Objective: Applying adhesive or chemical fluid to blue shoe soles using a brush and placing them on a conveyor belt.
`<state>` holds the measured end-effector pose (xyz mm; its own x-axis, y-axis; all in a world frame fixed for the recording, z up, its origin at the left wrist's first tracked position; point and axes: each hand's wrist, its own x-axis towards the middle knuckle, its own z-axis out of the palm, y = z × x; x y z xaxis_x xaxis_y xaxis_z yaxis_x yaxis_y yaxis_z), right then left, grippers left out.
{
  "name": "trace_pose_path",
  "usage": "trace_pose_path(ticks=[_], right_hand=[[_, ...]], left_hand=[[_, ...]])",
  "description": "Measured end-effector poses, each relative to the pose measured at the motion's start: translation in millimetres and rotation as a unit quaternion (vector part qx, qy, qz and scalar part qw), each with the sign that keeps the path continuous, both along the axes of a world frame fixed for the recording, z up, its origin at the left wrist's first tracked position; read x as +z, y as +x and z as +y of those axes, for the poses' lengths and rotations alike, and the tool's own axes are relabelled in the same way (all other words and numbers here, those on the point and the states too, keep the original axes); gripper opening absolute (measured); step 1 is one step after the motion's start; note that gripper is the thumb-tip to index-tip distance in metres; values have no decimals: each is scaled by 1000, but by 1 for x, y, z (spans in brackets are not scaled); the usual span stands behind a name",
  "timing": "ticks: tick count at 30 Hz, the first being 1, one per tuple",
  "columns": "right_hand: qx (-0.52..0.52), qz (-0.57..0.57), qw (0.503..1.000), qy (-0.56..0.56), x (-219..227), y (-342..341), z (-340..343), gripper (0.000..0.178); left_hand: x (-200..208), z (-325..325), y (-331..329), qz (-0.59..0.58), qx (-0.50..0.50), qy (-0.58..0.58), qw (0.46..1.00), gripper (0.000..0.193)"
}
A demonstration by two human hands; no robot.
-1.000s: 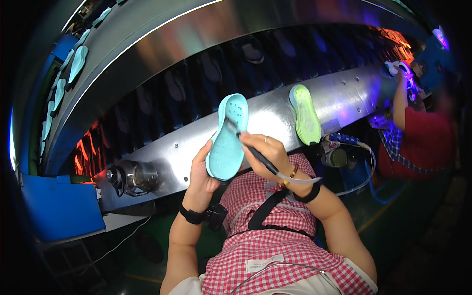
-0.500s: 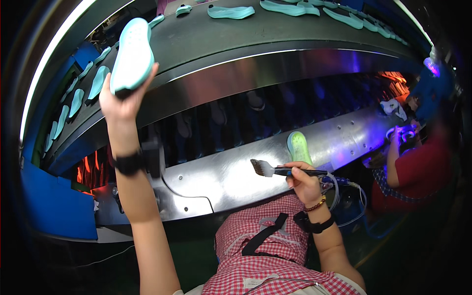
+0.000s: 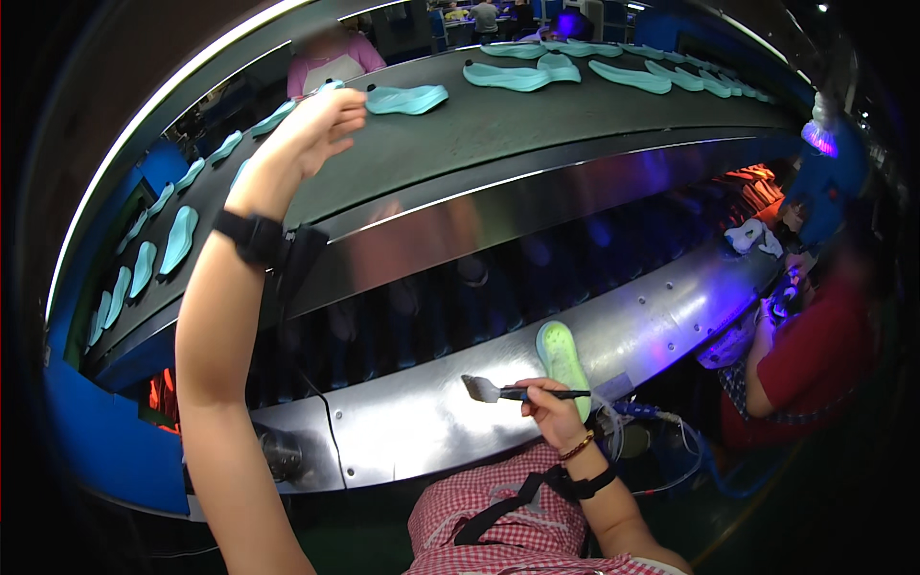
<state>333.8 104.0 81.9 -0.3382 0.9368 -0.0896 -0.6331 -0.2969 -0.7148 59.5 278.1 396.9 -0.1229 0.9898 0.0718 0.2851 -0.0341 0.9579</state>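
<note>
My left hand reaches out over the dark conveyor belt, fingers stretched out and nothing seen in them. Its fingertips are close to a turquoise shoe sole on the belt; whether they touch cannot be told. Part of another sole shows behind the hand. In front of me, my right hand grips a flat brush by its black handle, dark bristles pointing left. Partly behind that hand and handle, a yellow-green sole lies on the shiny metal ledge.
Several turquoise soles line the curved belt on both sides. Below it runs a dark slot with glowing orange ends. At right, a co-worker in a red sleeve handles something under purple light. Another person in pink stands beyond the belt.
My left hand has let go of the turquoise sole it held up and moved right. My right hand still holds the brush, lower in the picture, as the whole view has shifted.
</note>
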Motion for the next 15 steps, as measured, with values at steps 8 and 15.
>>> trace_pose_path(ticks=[8,15], right_hand=[[-27,43,994,-93,-19,35,66,22],[-23,40,993,-111,-26,39,102,23]], left_hand=[[18,173,76,334,-16,-34,942,41],[-29,247,79,575,-57,-48,815,71]])
